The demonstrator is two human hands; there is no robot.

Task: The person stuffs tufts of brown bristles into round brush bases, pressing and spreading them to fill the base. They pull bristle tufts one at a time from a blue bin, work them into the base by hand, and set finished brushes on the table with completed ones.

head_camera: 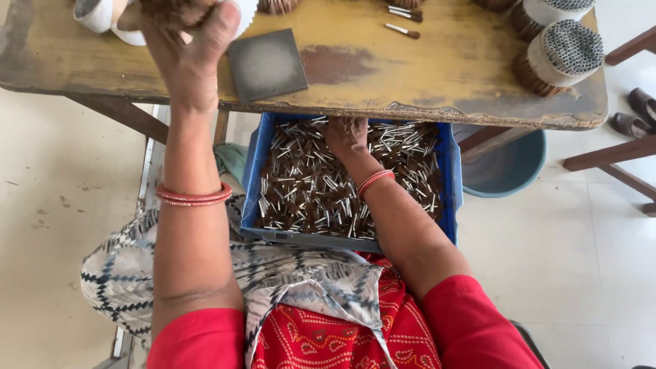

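View from my head, looking down past my lap. My right hand (346,137) is sunk palm-down in the blue crate (263,171) that rests on my knees just under the near edge of the wooden table (424,68); its fingers are curled into the loose brush heads (307,191), short brown tufts with metal ferrules, but whether they have closed on any I cannot tell, since the fingertips are buried. My left hand (188,48) is raised to the far left of the table, wrist bent, fingers wrapped around a brown clump of bristle ends held against a white roll (102,17) at the frame's edge.

Progress, as I judge it: three packed round bundles (564,51) stand at the far right of the table, so part of the work is done. The crate is nearly full, so most remains. A dark square pad (266,65) lies just right of my left hand, and a few single brushes (403,29) lie apart at the far edge.

Both forearms extend forward, left high, right low.
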